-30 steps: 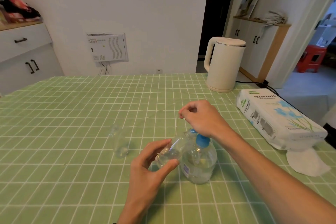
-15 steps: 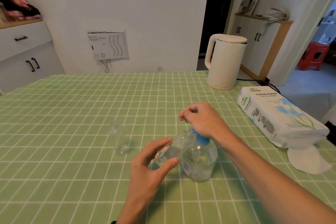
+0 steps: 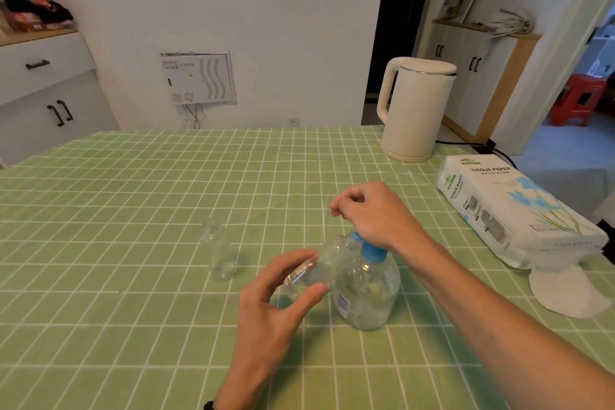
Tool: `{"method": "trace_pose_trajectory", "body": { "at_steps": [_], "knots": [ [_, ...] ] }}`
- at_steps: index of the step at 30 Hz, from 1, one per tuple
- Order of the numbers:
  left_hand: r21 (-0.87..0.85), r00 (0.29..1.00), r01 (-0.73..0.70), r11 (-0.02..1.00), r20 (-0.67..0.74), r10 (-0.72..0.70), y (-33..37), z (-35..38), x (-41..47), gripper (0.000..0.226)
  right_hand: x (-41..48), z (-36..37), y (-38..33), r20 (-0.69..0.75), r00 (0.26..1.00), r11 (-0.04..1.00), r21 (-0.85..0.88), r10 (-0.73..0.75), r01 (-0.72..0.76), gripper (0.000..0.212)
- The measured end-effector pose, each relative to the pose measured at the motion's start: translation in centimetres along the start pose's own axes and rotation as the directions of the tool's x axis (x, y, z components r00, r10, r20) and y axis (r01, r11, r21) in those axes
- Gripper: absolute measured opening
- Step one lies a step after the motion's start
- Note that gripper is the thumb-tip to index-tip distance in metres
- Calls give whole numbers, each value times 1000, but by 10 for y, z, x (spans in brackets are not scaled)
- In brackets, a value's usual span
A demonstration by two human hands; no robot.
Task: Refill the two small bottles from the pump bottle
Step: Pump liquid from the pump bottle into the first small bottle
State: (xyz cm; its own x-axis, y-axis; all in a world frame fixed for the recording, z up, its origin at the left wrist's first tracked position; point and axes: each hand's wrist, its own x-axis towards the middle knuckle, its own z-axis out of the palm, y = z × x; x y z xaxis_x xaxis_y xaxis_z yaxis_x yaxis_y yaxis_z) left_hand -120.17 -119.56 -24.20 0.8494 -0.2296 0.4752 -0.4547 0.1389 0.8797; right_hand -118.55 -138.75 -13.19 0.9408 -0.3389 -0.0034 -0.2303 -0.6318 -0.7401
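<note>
A clear pump bottle (image 3: 366,289) with a blue collar stands on the green checked tablecloth (image 3: 133,210), partly filled with clear liquid. My right hand (image 3: 369,213) rests on top of its pump head, heel pressing down, fingers loosely curled; the pump head is hidden beneath it. My left hand (image 3: 276,303) holds a small clear bottle (image 3: 316,268) tilted, its open neck up against the pump's spout. A second small clear bottle (image 3: 218,251) stands upright and uncapped to the left, untouched.
A cream electric kettle (image 3: 412,110) stands at the far right of the table, its cord trailing off. A pack of tissue paper (image 3: 512,210) lies along the right edge with a loose white tissue (image 3: 562,289) in front of it.
The hands and bottles keep nearly the same pose. Only the view has shifted slightly.
</note>
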Motion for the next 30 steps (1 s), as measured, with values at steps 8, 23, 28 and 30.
{"method": "trace_pose_trajectory", "body": {
  "at_steps": [8, 23, 28, 30],
  "knots": [
    [-28, 1000, 19, 999, 11, -18, -2, 0, -1, 43, -2, 0, -1, -8, 1000, 1000, -24, 2, -2, 27],
    [-45, 999, 34, 998, 16, -34, -3, -1, 0, 44, -4, 1, -3, 6, 1000, 999, -27, 16, -16, 25],
    [-50, 999, 38, 998, 16, -37, -1, 0, 0, 45, -5, -1, -4, -13, 1000, 999, -39, 8, -8, 30],
    [-64, 999, 37, 997, 7, -37, 1, 1, 0, 45, -3, -2, -5, -16, 1000, 999, -52, -9, 8, 31]
  ]
}}
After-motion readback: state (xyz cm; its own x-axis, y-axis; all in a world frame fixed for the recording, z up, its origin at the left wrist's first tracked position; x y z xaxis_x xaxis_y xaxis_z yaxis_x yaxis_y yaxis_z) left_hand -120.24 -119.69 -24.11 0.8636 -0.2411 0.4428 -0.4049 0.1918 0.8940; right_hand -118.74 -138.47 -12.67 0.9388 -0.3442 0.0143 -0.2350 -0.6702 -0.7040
